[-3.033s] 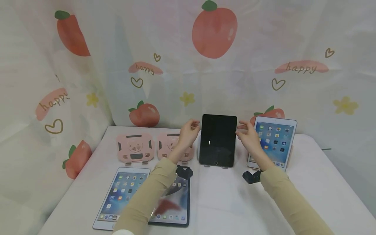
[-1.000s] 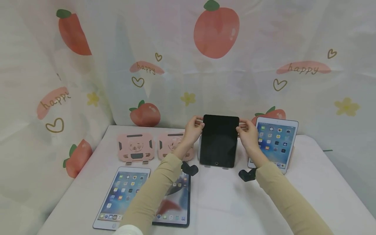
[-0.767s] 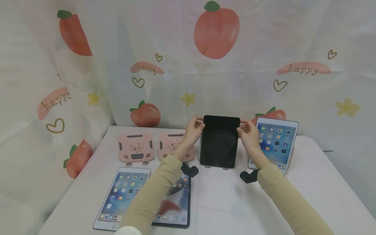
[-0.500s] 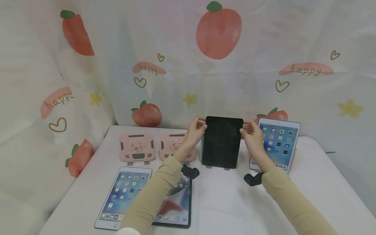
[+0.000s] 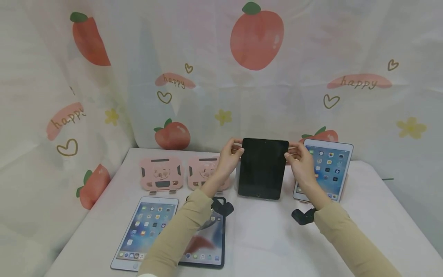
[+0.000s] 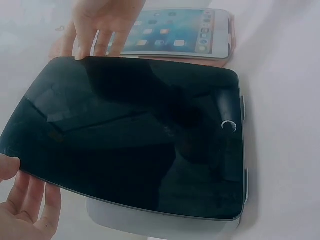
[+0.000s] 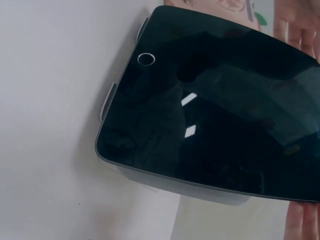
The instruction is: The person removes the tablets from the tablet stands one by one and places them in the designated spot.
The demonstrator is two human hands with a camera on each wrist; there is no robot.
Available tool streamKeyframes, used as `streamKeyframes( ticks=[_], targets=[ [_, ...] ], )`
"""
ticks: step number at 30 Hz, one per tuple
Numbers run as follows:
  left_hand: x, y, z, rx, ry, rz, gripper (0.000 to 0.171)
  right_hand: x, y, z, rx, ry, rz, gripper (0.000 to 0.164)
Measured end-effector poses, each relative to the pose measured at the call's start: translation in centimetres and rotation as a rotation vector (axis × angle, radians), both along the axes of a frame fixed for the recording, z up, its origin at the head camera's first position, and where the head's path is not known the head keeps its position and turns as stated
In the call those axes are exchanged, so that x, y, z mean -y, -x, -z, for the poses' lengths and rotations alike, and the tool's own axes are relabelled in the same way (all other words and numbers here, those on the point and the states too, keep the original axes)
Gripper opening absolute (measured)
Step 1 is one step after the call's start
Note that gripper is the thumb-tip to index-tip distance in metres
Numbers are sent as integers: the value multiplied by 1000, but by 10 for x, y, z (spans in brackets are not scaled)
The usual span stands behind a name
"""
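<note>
A black tablet [image 5: 263, 169] with a dark screen stands upright at the back of the table, its home button at the bottom. My left hand [image 5: 227, 157] pinches its upper left edge, thumb in front and fingers behind. At the upper right edge, my right hand [image 5: 302, 161] pinches it the same way. Behind the tablet, a pale grey stand [image 6: 115, 217] shows along one side in the left wrist view. Small lips of that stand are visible at the tablet's bottom edge in both wrist views; whether the tablet still rests in them I cannot tell.
A white tablet [image 5: 330, 169] leans on a pink stand [image 6: 231, 45] to the right. Two pink stands [image 5: 161, 175] are at the back left. Below them lie another white tablet [image 5: 149, 231] and a black-framed tablet [image 5: 211, 246], partly under my left forearm. A printed curtain [image 5: 204, 104] hangs behind.
My hands, apart from the black tablet's sides three seconds ago, have closed in and gripped its edges. The tablet has since come slightly nearer, its top tipping forward.
</note>
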State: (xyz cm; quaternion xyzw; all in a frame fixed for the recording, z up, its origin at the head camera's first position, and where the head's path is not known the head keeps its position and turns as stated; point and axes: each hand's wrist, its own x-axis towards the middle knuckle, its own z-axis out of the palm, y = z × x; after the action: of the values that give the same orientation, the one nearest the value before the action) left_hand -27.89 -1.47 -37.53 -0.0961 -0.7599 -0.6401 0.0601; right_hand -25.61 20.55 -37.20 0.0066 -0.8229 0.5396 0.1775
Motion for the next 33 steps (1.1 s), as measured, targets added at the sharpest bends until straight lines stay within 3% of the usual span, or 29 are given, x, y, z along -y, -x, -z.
streamKeyframes(
  ticks=[13,23,33],
  targets=[
    [4,-18,-1,-76,2,21,23,-1,-20,0,-28,-8,-31,33],
    [8,-35,1,-48,-10,34,24,-2,-39,1,-28,-29,-60,33],
    [12,-51,2,-64,-1,49,24,-2,-55,1,-14,-47,-63,32]
  ],
)
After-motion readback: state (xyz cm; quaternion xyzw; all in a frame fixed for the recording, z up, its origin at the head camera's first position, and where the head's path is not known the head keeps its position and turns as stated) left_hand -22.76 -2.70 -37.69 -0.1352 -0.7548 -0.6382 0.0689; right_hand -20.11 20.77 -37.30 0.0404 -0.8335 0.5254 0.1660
